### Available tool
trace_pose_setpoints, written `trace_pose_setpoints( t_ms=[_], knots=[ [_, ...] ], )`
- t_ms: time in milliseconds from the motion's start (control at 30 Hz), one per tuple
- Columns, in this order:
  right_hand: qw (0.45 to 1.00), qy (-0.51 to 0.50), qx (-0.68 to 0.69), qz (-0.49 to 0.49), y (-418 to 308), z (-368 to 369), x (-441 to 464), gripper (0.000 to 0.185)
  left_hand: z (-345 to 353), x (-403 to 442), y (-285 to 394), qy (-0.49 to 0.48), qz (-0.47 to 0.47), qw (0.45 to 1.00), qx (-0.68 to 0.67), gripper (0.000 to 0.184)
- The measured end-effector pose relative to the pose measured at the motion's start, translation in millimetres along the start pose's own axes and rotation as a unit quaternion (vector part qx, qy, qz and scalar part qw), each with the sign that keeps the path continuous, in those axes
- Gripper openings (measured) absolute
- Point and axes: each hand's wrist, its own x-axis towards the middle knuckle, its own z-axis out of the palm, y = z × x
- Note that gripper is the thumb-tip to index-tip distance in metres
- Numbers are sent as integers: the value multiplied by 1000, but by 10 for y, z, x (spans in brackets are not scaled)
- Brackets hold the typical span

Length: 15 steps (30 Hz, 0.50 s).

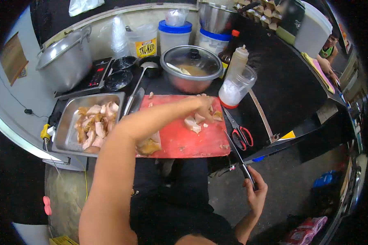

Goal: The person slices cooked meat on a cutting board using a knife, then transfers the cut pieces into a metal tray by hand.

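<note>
My left hand (205, 108) reaches across a red cutting board (180, 143) and is over small pieces of cooked-looking chicken (193, 123) near its far right corner. The fingers point down among the pieces and are partly hidden, so their grip is unclear. My right hand (256, 191) is closed round the dark handle of a knife (238, 157), off the board's near right corner, blade pointing up and away. A larger chicken piece (150, 145) lies at the board's left, partly behind my forearm. A steel tray (65, 139) of chicken chunks stands to the left.
Red-handled scissors (242, 136) lie right of the board, beside a jar of white powder (233, 93). Behind are a lidded steel bowl (192, 67), a ladle (137, 85), tubs, and a large pot (65, 61) by an induction cooker (96, 75). Another person (328, 55) is at the far right.
</note>
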Motion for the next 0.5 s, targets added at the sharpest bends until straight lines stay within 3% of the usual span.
trace_pose_setpoints(
  t_ms=[133, 267, 300, 367, 467, 500],
  knots=[
    [1000, 14, 5, -5, 50, 8, 0, 38, 305, 283, -38, 94, 10, 995, 27, 82],
    [1000, 12, -8, -14, 55, 2, 13, 38, 384, 260, -26, 145, 120, 982, 11, 53],
    [999, 3, -31, 16, -56, -9, 20, 37, 402, 291, -22, 141, 133, 981, 6, 49],
    [1000, 18, -12, -10, -47, 36, 40, 36, 438, 347, 0, 129, 152, 980, -8, 41],
    [998, 28, -25, -49, -89, 47, 57, 36, 309, 338, 165, 34, 142, 989, -30, 41],
    [997, 29, -37, -63, -109, 51, 52, 36, 278, 251, 264, 53, 117, 991, -35, 36]
  ],
)
